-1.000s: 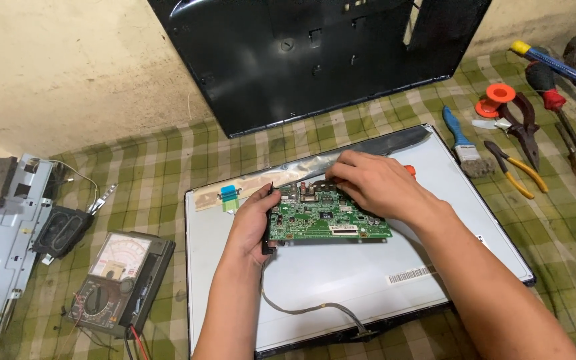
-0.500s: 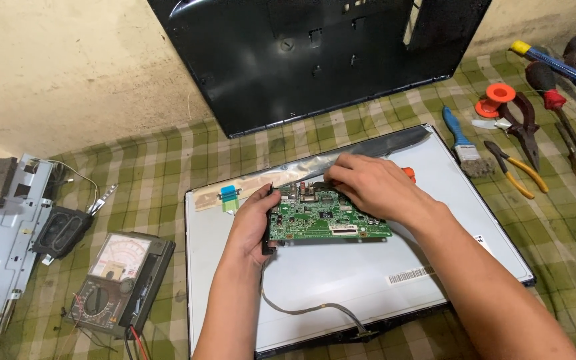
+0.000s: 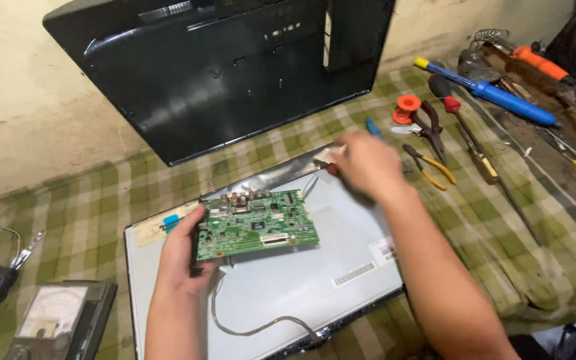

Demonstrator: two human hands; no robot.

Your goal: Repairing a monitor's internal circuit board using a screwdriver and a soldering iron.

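Note:
My left hand [image 3: 181, 257] grips the left edge of a green circuit board [image 3: 255, 223] and holds it just above a grey display panel [image 3: 288, 287] that lies flat on the checked cloth. My right hand [image 3: 368, 167] is blurred over the panel's far right corner, off the board. Its fingers are curled beside a small red thing [image 3: 333, 170], and I cannot tell whether it holds that. A thin grey cable [image 3: 255, 328] runs from under the board to the panel's near edge.
A black monitor back cover [image 3: 221, 67] leans against the wall behind. Right of the panel lie yellow-handled pliers [image 3: 431, 167], a red solder reel [image 3: 407, 107], a blue screwdriver [image 3: 495, 93] and other tools. A multimeter [image 3: 51, 320] sits at the lower left.
My right hand has come off the circuit board and moved right to the panel's far corner. The board stays in my left hand. The view has shifted right.

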